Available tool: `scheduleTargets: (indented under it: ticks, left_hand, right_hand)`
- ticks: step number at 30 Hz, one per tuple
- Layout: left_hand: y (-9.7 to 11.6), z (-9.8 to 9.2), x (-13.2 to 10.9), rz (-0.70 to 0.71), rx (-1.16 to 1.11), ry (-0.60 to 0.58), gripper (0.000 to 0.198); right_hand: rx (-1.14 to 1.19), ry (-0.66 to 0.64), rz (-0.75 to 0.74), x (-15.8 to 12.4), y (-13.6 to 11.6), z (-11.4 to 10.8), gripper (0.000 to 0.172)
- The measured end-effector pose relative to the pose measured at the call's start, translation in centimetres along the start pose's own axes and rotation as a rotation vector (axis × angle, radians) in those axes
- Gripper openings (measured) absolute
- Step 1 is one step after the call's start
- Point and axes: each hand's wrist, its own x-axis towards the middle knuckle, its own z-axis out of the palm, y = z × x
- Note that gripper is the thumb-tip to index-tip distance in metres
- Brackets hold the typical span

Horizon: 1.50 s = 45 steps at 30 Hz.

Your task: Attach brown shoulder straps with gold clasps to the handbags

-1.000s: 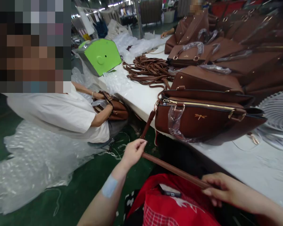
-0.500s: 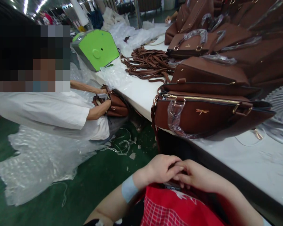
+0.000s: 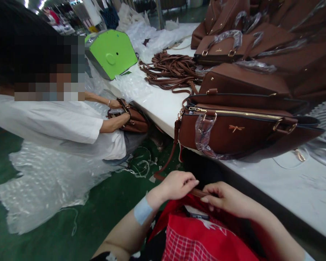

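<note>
A brown leather strap (image 3: 170,159) hangs from the left end of a brown handbag (image 3: 228,143) and curves down to my lap. My left hand (image 3: 178,185) is closed around the strap, and a short length of it stretches across to my right hand (image 3: 223,195), whose thumb and fingers pinch it. The handbag stands at the table edge in front of me, with a gold zipper, a dragonfly emblem and plastic-wrapped handles. The strap's free end is hidden by my hands.
More brown handbags (image 3: 241,79) crowd the white table (image 3: 163,108), beside a heap of brown straps (image 3: 170,70). A green machine (image 3: 112,54) stands behind. At left a co-worker in a white shirt (image 3: 70,119) handles another bag (image 3: 137,121). Bubble wrap (image 3: 51,181) covers some floor.
My hands, clasped together before, have moved apart with the strap stretched between them. The strap now bows out to the left of the bag. The co-worker leans slightly differently.
</note>
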Motion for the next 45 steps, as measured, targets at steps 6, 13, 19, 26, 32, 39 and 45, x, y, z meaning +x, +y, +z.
scheduleTargets:
  ticks: [6, 13, 19, 26, 32, 39, 45]
  left_hand:
    - [1.5, 1.7, 0.8, 0.018, -0.175, -0.068, 0.042]
    - [-0.7, 0.6, 0.2, -0.06, -0.238, 0.078, 0.043]
    - [1.1, 0.6, 0.5, 0.032, -0.221, -0.087, 0.031]
    - [3.0, 1.8, 1.6, 0.177, -0.04, -0.125, 0.022]
    - [3.6, 1.8, 1.5, 0.167, 0.069, -0.137, 0.025]
    - [5.2, 1.7, 1.6, 0.127, 0.297, -0.091, 0.026]
    - [10.3, -5.9, 4.2, 0.341, 0.359, 0.194, 0.03]
  right_hand:
    - [-0.037, 0.001, -0.085, -0.5, 0.1, -0.9, 0.021]
    - [0.005, 0.083, -0.043, -2.4, 2.0, -2.7, 0.03]
    - [0.083, 0.156, -0.09, -2.1, 1.9, -2.4, 0.035]
    - [0.071, 0.209, -0.093, -1.7, 1.2, -1.7, 0.033]
    - [0.2, 0.246, -0.102, -2.0, 2.1, -1.7, 0.036]
    - [0.207, 0.344, -0.17, -2.0, 2.0, -1.4, 0.038]
    - [-0.054, 1.127, -0.328, -7.1, 0.1, -4.7, 0.033]
